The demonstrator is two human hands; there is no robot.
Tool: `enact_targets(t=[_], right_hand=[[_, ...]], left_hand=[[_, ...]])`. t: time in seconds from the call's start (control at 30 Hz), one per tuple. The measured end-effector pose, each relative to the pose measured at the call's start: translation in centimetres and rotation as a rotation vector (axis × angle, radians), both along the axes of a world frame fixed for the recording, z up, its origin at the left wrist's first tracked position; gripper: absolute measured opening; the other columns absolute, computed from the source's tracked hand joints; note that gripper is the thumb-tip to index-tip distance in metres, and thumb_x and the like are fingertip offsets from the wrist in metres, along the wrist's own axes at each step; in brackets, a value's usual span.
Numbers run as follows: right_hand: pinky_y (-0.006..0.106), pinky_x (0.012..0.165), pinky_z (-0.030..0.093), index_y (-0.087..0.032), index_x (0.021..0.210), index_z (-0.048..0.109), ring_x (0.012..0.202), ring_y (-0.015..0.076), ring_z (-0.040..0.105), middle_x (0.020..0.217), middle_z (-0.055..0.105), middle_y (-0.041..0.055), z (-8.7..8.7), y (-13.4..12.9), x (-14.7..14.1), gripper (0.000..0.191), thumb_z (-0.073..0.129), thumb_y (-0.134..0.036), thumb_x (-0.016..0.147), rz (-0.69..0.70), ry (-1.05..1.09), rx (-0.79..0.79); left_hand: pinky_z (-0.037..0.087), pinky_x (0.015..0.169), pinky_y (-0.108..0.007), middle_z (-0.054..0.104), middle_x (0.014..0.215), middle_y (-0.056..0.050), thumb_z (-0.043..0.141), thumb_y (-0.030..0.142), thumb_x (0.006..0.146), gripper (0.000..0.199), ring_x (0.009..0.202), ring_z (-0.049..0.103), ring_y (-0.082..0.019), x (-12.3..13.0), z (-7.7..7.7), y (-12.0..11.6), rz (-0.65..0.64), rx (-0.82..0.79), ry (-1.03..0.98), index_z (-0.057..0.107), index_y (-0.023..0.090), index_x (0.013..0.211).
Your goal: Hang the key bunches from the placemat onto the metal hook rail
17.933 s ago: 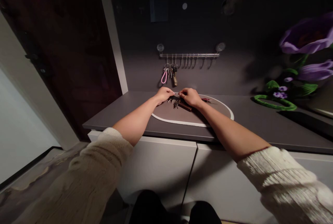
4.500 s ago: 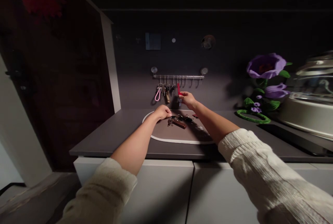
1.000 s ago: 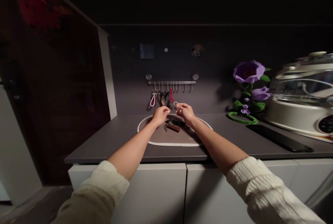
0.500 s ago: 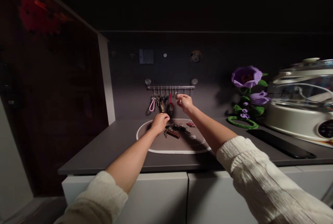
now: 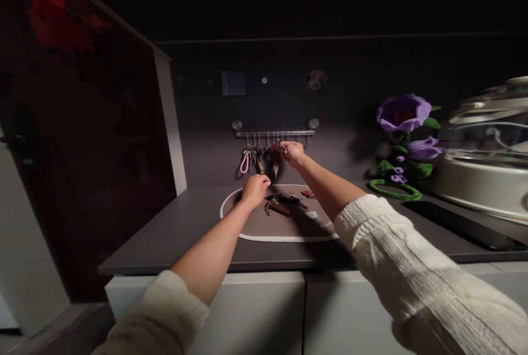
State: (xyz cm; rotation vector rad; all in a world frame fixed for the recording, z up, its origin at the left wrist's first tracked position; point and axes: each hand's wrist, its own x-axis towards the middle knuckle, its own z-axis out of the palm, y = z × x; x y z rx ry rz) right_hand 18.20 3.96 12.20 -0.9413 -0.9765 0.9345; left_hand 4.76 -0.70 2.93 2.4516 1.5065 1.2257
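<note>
A clear hook rail (image 5: 275, 133) on the back wall carries several key sets, among them one with a pink loop strap (image 5: 245, 164) and one with a red strap (image 5: 274, 153). At the hooks, just right of the red strap, my right hand (image 5: 292, 154) is closed in a pinch on a small key ring (image 5: 280, 144); whatever hangs below it is hidden by the fingers. My left hand (image 5: 254, 190) hovers above the left part of an oval mat (image 5: 264, 229), fingers curled together, their contents hidden. Keys with a brown fob (image 5: 279, 209) lie on the mat.
A red item (image 5: 307, 194) lies at the mat's back right. Farther right stand purple crafted flowers (image 5: 404, 113) with a green ring base, a black flat slab (image 5: 462, 224) and a cream appliance (image 5: 482, 179). A grey counter (image 5: 165, 234) runs over white cabinets.
The view has shifted slightly. My right hand has moved left along the rail, closer to the red strap, with the ring in its pinch. The left hand has stayed over the mat.
</note>
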Motion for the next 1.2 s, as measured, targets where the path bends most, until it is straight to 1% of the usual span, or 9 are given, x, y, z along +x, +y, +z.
enact_targets(t=[0.2,0.4,0.7,0.83,0.97,1.2], right_hand=[[0.017,0.043,0.037,-0.013,0.059,0.051,0.037,0.0034,0.038,0.037,0.040,-0.0062,0.1,0.3,-0.3,0.012,0.048,-0.004,0.066,-0.016,-0.003,-0.034],[0.017,0.042,0.037,-0.014,0.061,0.051,0.037,0.0042,0.040,0.041,0.045,-0.0044,-0.2,0.5,-0.1,0.012,0.048,-0.006,0.070,-0.040,0.027,-0.083],[0.017,0.042,0.037,-0.014,0.061,0.051,0.038,0.0047,0.042,0.040,0.045,-0.0046,-0.7,0.5,0.2,0.012,0.049,-0.007,0.071,-0.035,0.011,-0.101],[0.017,0.042,0.037,-0.014,0.061,0.051,0.038,0.0049,0.043,0.043,0.049,-0.0034,-0.7,0.3,0.3,0.013,0.048,-0.008,0.072,-0.029,0.012,-0.104],[0.017,0.042,0.037,-0.014,0.061,0.052,0.038,0.0046,0.042,0.044,0.050,-0.0029,-0.8,0.5,0.2,0.012,0.049,-0.007,0.071,-0.037,0.010,-0.102],[0.015,0.039,0.036,-0.014,0.058,0.052,0.037,0.0034,0.040,0.048,0.053,-0.0025,-1.5,1.8,-0.1,0.013,0.048,-0.005,0.067,-0.059,0.011,-0.088]], left_hand=[[0.040,0.080,-0.026,0.065,0.091,-0.007,0.048,0.019,0.078,0.019,0.088,0.056,-0.017,-0.2,0.0,0.1,0.036,-0.008,0.007,0.067,0.018,0.084],[0.040,0.079,-0.027,0.065,0.091,-0.007,0.049,0.019,0.078,0.019,0.087,0.056,-0.017,-0.3,0.1,0.1,0.053,-0.013,0.013,0.067,0.019,0.084],[0.040,0.080,-0.027,0.065,0.091,-0.007,0.049,0.019,0.078,0.019,0.088,0.057,-0.017,-0.4,0.1,0.2,0.076,-0.025,0.016,0.067,0.019,0.084],[0.040,0.080,-0.026,0.065,0.091,-0.006,0.050,0.019,0.077,0.019,0.088,0.057,-0.017,-0.5,0.2,0.2,0.071,-0.037,0.018,0.067,0.019,0.083],[0.040,0.077,-0.025,0.066,0.088,-0.006,0.050,0.018,0.077,0.018,0.084,0.058,-0.016,-0.4,0.1,0.2,0.052,-0.055,0.012,0.067,0.018,0.082],[0.040,0.071,-0.023,0.067,0.081,-0.004,0.052,0.019,0.075,0.016,0.075,0.057,-0.014,-0.4,-0.1,0.4,0.019,-0.076,-0.008,0.067,0.018,0.080]])
